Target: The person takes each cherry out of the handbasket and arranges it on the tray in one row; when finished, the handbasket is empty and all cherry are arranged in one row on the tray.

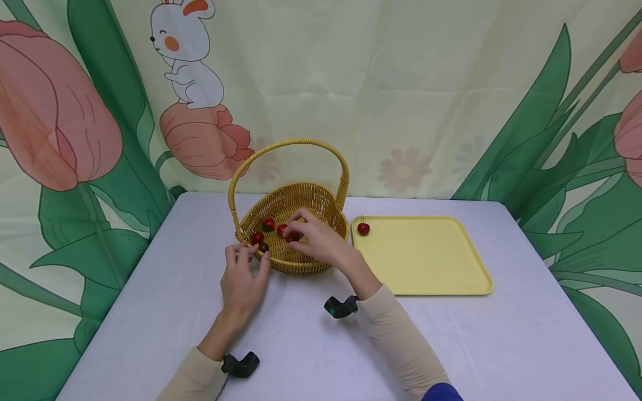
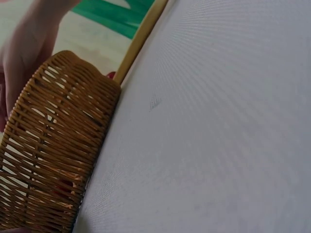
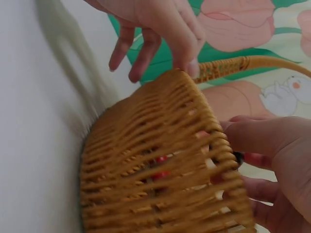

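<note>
A brown wicker basket (image 1: 301,267) with a tall hoop handle stands on the table. Several dark red cherries (image 1: 268,224) lie inside, mostly toward its left. My left hand (image 1: 244,281) holds the basket's front left rim, thumb outside; in the right wrist view that left hand (image 3: 163,29) has its other fingers spread. Over the basket's interior, my right hand (image 1: 321,239) pinches a dark cherry (image 1: 294,236) between thumb and fingers. The right wrist view shows the right hand (image 3: 286,165) behind the rim, its grip partly hidden by the weave.
Right of the basket lies a yellow tray (image 1: 421,256), close beside it. A single stemmed cherry (image 1: 363,229) sits in the tray's back left corner. A white cloth covers the table (image 1: 301,345), and a printed curtain (image 1: 401,100) hangs behind it.
</note>
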Available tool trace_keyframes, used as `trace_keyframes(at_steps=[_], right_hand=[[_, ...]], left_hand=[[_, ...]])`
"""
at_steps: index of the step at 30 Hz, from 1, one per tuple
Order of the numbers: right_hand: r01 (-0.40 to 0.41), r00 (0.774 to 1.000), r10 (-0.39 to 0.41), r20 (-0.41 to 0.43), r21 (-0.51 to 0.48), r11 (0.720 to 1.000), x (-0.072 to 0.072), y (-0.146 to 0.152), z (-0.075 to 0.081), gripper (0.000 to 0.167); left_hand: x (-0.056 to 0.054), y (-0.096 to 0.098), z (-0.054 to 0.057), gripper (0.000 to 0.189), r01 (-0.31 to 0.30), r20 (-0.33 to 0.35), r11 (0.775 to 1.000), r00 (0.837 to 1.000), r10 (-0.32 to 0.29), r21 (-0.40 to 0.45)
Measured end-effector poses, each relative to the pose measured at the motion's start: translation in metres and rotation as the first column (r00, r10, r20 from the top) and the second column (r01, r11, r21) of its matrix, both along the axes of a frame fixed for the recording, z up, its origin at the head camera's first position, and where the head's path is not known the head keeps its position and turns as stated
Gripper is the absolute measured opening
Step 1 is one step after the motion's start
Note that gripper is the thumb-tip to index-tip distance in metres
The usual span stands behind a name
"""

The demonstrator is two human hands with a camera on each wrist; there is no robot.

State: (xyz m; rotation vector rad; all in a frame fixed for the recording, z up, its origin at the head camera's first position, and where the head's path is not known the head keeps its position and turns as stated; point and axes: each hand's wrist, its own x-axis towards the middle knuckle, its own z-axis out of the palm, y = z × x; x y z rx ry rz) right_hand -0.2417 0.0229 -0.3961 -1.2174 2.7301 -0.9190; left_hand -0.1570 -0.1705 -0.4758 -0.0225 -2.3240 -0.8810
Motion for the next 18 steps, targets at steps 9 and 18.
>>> trace_keyframes(at_steps=[9,18], right_hand=[[0.059,0.994,-0.063,-0.090,-0.048,0.997,0.004,0.024,0.002,0.024],[0.117,0.992,-0.122,-0.028,-0.134,0.984,0.003,0.051,0.002,0.027]], left_hand=[[0.000,0.001,-0.001,0.035,-0.001,0.010,1.000,1.000,0.000,0.018],[-0.002,0.000,-0.001,0.035,-0.002,-0.005,1.000,1.000,0.002,0.012]])
